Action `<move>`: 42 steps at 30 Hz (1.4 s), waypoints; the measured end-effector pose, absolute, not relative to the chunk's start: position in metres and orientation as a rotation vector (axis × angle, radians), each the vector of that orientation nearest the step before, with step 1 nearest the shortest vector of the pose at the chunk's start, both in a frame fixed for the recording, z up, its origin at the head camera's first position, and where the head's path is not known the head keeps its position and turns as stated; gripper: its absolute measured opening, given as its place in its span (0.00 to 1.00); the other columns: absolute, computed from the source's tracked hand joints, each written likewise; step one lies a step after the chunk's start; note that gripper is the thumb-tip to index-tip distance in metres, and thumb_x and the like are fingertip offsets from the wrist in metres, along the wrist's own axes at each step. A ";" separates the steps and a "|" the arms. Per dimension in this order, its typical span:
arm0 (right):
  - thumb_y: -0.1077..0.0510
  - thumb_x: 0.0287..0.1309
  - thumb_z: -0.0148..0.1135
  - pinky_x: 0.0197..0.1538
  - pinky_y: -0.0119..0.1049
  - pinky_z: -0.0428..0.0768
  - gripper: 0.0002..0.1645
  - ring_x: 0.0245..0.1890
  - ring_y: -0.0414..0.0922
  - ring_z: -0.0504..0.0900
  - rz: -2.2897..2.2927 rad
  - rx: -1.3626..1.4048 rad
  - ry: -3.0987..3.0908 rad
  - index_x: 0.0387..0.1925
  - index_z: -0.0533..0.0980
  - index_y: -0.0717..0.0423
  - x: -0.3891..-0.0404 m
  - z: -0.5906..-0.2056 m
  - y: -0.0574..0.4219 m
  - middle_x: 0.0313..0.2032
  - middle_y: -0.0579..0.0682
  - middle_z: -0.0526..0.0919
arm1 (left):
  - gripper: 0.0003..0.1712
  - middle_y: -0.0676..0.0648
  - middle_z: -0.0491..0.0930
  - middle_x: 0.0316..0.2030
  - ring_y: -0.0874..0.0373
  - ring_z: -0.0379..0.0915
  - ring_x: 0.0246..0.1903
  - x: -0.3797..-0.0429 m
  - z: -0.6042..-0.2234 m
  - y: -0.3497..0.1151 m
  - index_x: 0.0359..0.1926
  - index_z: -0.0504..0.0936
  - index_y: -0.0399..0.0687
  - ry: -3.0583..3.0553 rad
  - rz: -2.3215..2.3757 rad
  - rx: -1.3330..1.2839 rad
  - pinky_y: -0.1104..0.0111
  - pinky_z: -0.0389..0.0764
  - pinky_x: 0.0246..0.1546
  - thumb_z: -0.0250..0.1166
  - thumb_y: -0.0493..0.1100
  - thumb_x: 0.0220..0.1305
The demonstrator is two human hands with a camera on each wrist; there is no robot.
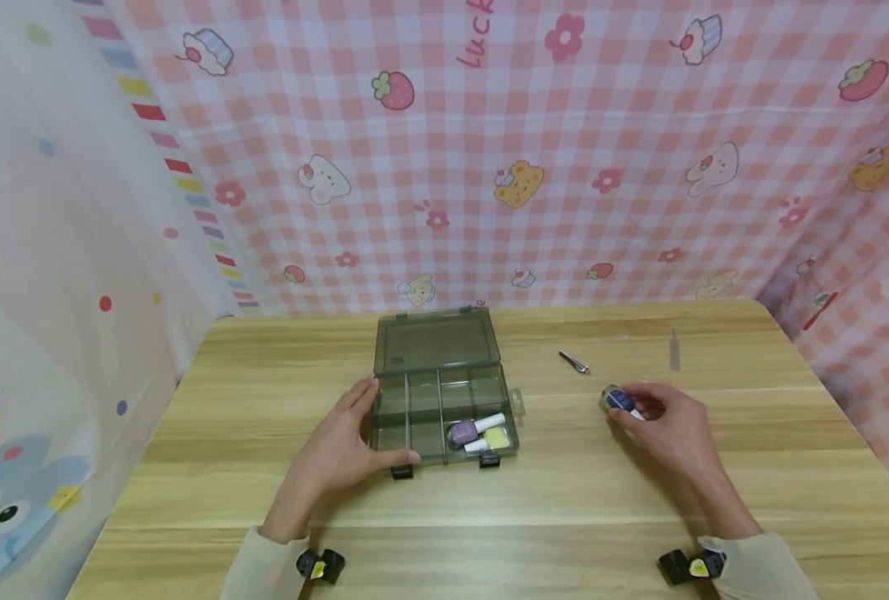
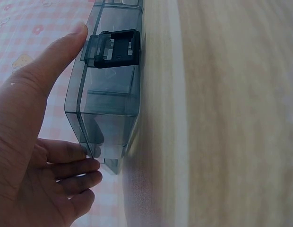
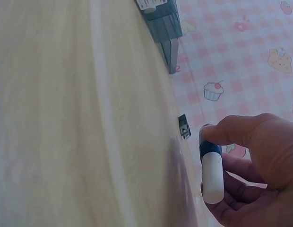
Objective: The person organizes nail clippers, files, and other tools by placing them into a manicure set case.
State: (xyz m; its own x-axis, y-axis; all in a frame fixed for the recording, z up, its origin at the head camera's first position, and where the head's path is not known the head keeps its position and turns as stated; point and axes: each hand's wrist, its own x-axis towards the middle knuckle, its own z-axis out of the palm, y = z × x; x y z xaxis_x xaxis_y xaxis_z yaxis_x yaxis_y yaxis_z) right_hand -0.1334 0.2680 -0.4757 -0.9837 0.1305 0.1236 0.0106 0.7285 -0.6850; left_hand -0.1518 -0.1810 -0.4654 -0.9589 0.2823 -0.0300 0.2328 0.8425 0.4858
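A grey see-through compartment box lies on the table with its lid tipped back. My left hand holds its left side, the thumb on the front rim and the fingers along the left wall, near a black latch. A purple nail polish bottle and a yellow nail polish bottle, both with white caps, lie in the box's right front compartment. Off to the right, my right hand pinches a dark blue nail polish bottle; its white cap points toward the right wrist camera.
Nail clippers lie on the table between the box and my right hand. Farther back at the right is a thin pinkish strip, its kind unclear. Patterned cloth hangs behind the table and along both sides.
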 end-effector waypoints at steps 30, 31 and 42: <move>0.60 0.58 0.75 0.46 0.30 0.83 0.20 0.43 0.48 0.83 1.234 0.145 -2.682 0.52 0.84 0.57 -0.154 -0.446 0.220 0.45 0.56 0.86 | 0.81 0.42 0.49 0.82 0.42 0.48 0.80 -0.160 -0.465 -0.180 0.81 0.53 0.42 2.915 0.755 0.454 0.47 0.63 0.76 0.65 0.89 0.37; 0.60 0.58 0.75 0.47 0.33 0.84 0.20 0.43 0.49 0.83 1.242 0.159 -2.680 0.52 0.84 0.57 -0.155 -0.445 0.216 0.45 0.56 0.86 | 0.81 0.42 0.49 0.82 0.42 0.48 0.80 -0.161 -0.464 -0.181 0.81 0.53 0.42 2.915 0.755 0.452 0.47 0.63 0.76 0.65 0.89 0.38; 0.63 0.54 0.77 0.46 0.42 0.86 0.19 0.41 0.49 0.84 1.313 0.332 -2.674 0.49 0.86 0.56 -0.158 -0.450 0.184 0.42 0.53 0.87 | 0.81 0.42 0.48 0.82 0.41 0.48 0.80 -0.155 -0.465 -0.184 0.81 0.52 0.42 2.897 0.742 0.424 0.46 0.64 0.76 0.65 0.89 0.38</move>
